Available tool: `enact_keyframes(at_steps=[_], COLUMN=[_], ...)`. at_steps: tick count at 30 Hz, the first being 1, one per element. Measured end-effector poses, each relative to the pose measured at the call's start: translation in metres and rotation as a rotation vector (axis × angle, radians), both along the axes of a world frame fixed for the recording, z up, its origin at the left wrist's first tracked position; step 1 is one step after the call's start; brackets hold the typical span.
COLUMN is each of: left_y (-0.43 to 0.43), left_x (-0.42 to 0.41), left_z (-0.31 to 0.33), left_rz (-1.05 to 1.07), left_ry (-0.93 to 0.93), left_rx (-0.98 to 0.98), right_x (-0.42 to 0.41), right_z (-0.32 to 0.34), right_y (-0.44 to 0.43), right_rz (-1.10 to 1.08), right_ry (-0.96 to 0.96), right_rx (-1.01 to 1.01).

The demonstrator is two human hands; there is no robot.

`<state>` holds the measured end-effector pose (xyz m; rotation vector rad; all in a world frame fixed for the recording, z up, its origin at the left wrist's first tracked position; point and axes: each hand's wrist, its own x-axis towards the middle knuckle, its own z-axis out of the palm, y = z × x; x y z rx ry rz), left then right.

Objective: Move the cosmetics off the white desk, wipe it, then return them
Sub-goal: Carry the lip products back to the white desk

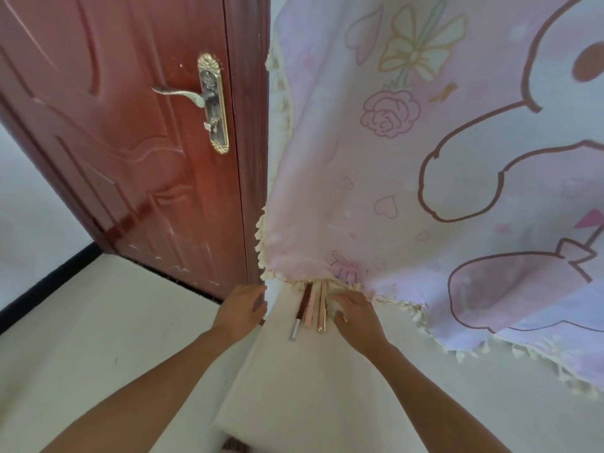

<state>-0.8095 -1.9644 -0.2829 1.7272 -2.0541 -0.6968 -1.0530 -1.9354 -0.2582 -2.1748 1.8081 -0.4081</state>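
Note:
Three slim cosmetic tubes lie side by side on the white desk (pixel 310 380), pointing away from me: a dark red one with a silver end (pixel 301 310), a pale pink one (pixel 310 308) and a gold one (pixel 322 310). Their far ends reach under the fringe of a pink cartoon-print cloth (pixel 425 158). My left hand (pixel 243 310) rests at the desk's left edge, fingers loosely curled, holding nothing. My right hand (pixel 358 315) lies flat just right of the gold tube, fingers spread and touching the cloth fringe.
A red-brown wooden door (pixel 130 142) with a metal lever handle (pixel 192 94) stands at the left behind the desk corner. The cloth hangs over the back and right of the desk. Pale floor (pixel 81 338) with a black skirting lies to the left.

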Motion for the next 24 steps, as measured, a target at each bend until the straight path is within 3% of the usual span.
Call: enact_keyframes(at_steps=[4,9,14,19,24], left_y=[0.033,0.112,0.2,0.278,0.368], left_x=[0.038,0.09,0.16,0.217,0.254], left_z=[0.012,-0.001,0.003,0.037,0.071], left_rz=[0.148,0.416,0.681,0.935,1.059], left_ry=[-0.15,-0.286,-0.322,-0.294,-0.305], left_rx=[-0.137,0.011,0.089,-0.009,-0.094], right_x=[0.037,0.108,0.197,0.274,0.331], right_z=[-0.004,-0.023,-0.014,0.014,0.04], right_y=[-0.004,0.001,0.03,0.07,0.138], right_rz=[0.179,0.559,0.874,1.036,1.135], right_ry=[0.022,0.13,0.139,0.13,0.165], right_rx=[-0.074,0.018,-0.057,-0.145,-0.229])
